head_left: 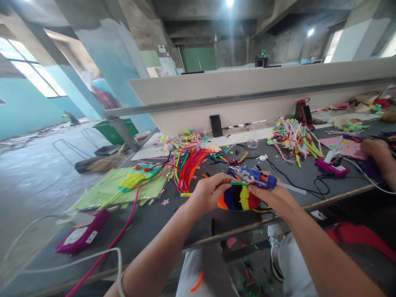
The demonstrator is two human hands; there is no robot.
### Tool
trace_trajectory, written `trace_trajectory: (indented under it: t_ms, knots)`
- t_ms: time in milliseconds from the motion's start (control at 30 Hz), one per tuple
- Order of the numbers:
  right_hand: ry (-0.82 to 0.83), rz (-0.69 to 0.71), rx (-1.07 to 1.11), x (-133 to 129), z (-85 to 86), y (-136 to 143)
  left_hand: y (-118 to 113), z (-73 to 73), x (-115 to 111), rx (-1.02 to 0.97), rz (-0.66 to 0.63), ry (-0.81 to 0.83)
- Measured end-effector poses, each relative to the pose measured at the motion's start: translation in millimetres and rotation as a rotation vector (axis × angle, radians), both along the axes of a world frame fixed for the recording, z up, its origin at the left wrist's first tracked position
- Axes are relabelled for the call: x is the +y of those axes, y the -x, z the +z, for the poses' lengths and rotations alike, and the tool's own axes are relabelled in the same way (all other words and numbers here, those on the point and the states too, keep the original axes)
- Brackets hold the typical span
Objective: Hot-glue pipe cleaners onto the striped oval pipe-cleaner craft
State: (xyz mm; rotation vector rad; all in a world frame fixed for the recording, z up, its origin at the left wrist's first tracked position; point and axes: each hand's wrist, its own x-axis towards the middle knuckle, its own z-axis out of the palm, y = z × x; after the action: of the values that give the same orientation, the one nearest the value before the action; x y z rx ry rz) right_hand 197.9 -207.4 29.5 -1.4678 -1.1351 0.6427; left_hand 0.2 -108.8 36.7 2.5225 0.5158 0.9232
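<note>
My left hand [213, 190] pinches a thin green pipe cleaner [239, 183] between thumb and fingers. It runs along the top edge of a striped fuzzy piece [236, 198] in orange, purple, black, yellow and red. My right hand [272, 198] is closed around a blue glue gun [260, 178], its thumb touching the green pipe cleaner and the striped piece's right end. The gun's nozzle points left, with whitish residue around it, and a translucent glue stick [295, 188] sticks out of its back over my wrist. My fingers hide part of the striped piece.
Pipe cleaner bundles [193, 165] and a pastel pile [293, 136] lie behind my hands. A phone [215, 126] leans at the divider. Purple power strips [82, 233] and cords flank the work. At right is another person's hand [379, 154].
</note>
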Motion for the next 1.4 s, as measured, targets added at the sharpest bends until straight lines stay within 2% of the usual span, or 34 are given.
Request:
trace_trajectory:
  t_ms: [133,300,433,667,833,1000,1100,1167,1200,1300,1400]
  knots:
    - [0.033,-0.021,-0.035,2,-3.5,-1,2,2.0,1,-0.012,-0.03,0.126]
    - [0.035,0.017,-0.042,2,-4.7,0,1,3.0,-4,-0.03,0.028,0.219]
    - [0.057,-0.007,-0.046,1,-4.0,1,2,0.7,-4,-0.031,0.035,0.141]
    - [0.069,-0.059,0.03,4,-9.2,0,10,-4.9,3,-0.038,-0.085,-0.108]
    - [0.051,0.001,0.013,5,-11.7,0,11,-8.8,6,-0.034,-0.109,-0.119]
    - [0.02,0.017,0.022,1,-2.9,-2,8,-11.4,9,-0.063,-0.031,0.054]
    - [-0.062,-0.149,0.026,-2,3.5,-9,4,-10.5,24,-0.19,0.104,0.27]
    - [-0.181,-0.306,0.062,-1,2.7,-16,2,-9.0,41,-0.364,0.188,0.459]
    - [-0.226,-0.333,0.095,1,0.4,-19,1,-8.5,49,-0.44,0.207,0.536]
    - [-0.206,-0.292,0.153,9,-11.6,-26,2,-9.9,69,-0.582,0.238,0.644]
    - [-0.101,-0.232,0.125,15,-24.5,-24,8,-17.0,75,-0.647,0.274,0.617]
